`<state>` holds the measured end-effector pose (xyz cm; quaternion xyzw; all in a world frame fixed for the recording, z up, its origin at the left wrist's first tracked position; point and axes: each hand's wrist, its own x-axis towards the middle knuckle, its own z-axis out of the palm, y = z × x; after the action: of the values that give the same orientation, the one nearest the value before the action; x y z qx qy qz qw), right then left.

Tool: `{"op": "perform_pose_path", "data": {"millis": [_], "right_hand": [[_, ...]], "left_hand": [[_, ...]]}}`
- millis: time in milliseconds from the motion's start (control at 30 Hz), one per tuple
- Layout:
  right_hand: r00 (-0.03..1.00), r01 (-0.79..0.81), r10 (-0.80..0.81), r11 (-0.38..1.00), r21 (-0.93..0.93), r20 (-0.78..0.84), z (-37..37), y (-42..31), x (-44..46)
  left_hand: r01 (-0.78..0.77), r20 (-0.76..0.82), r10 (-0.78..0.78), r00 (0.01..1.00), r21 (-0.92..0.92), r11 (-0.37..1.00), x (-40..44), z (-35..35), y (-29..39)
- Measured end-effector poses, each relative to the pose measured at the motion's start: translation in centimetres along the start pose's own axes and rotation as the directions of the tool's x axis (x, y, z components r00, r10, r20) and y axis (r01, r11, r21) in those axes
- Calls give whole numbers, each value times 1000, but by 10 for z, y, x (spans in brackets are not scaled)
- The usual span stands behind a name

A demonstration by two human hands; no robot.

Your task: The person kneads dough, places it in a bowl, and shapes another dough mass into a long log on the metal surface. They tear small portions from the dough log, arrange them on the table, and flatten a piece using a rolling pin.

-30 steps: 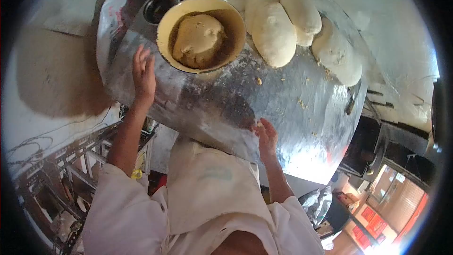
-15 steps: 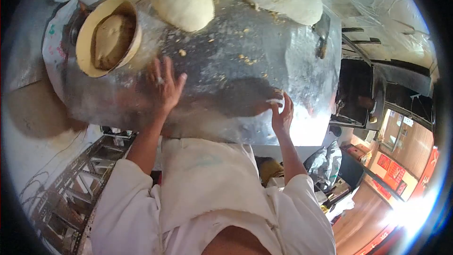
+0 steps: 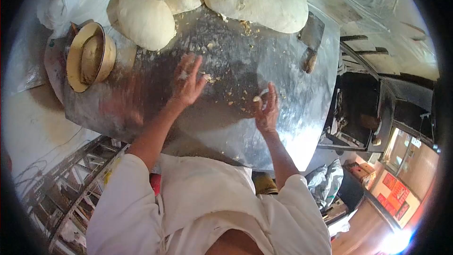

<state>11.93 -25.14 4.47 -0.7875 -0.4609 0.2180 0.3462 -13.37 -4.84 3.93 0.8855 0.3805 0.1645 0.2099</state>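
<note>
My left hand (image 3: 189,81) is over the middle of the metal table (image 3: 141,85), fingers spread, with small dough crumbs (image 3: 212,79) beside its thumb. To the right, my right hand (image 3: 267,108) has its thumb and fingers apart, and a small pale bit shows at the thumb tip; whether it is held or stuck there I cannot tell. More crumbs lie between the hands. Beyond them rest a rounded lump of dough (image 3: 147,21) and a long large piece of dough (image 3: 257,0). The yellow bowl (image 3: 107,59) with dough inside stands at the left.
A scraper (image 3: 311,33) with a worn handle lies at the table's right side. White plastic bags (image 3: 71,0) are at the back left. A metal rack (image 3: 71,189) stands low on the left, and grey plastic bags (image 3: 325,184) are beyond the table's right front corner.
The view has shifted, so the bowl appears farther left. My left hand has moved from beside the bowl to the table's middle; my right hand has moved farther in over the table, among the crumbs.
</note>
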Motion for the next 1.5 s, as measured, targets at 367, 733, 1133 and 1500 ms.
{"op": "perform_pose_path", "data": {"millis": [367, 733, 1133, 1500], "right_hand": [[986, 140, -162, 922, -361, -33, -45, 73, 35], [980, 155, -187, 936, -317, -72, -47, 71, 38], [985, 129, -159, 933, -336, -63, -47, 59, 37], [961, 160, -237, 900, -406, -145, 124, -51, -23]], "left_hand": [[-105, 270, 174, 947, -250, 963, 111, 46, 49], [-254, 169, 310, 935, -288, 923, 75, 83, 91], [-239, 45, 236, 971, 85, 967, 18, 13, 50], [-398, 240, 373, 896, 61, 915, -137, -10, -13]]}}
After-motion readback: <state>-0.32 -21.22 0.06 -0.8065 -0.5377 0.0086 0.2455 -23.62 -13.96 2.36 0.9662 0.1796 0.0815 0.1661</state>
